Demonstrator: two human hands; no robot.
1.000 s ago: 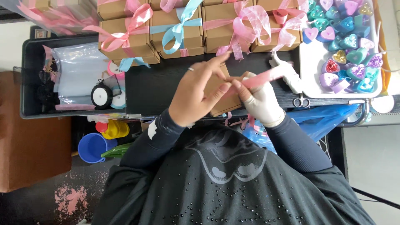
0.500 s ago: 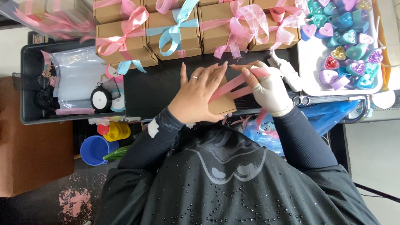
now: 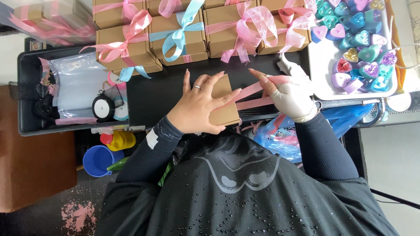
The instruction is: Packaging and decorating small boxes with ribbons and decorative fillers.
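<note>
A black table (image 3: 166, 94) is carrying ribboned brown boxes (image 3: 177, 37), a plain brown box (image 3: 224, 102), a white tray (image 3: 323, 74) and ribbon spools (image 3: 105, 107).

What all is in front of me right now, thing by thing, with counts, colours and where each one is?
Ribbon-tied brown cardboard boxes: at least six, pink or light blue bows, far edge of table.
Plain brown cardboard box: one, centre, under left hand.
Pink satin ribbon: one strand, running from plain box to right hand.
Glittery heart-shaped pieces: many, blue, purple, pink, teal, on white tray, upper right.
Clear plastic bag: one, in black bin, left.
Black-and-white ribbon spool: one, in bin.
Blue plastic cup: one, lower left.
Blue plastic bag: one, below right forearm.
Left hand: bare, ringed, flat on plain box.
Right hand: white glove, pinching ribbon.
</note>
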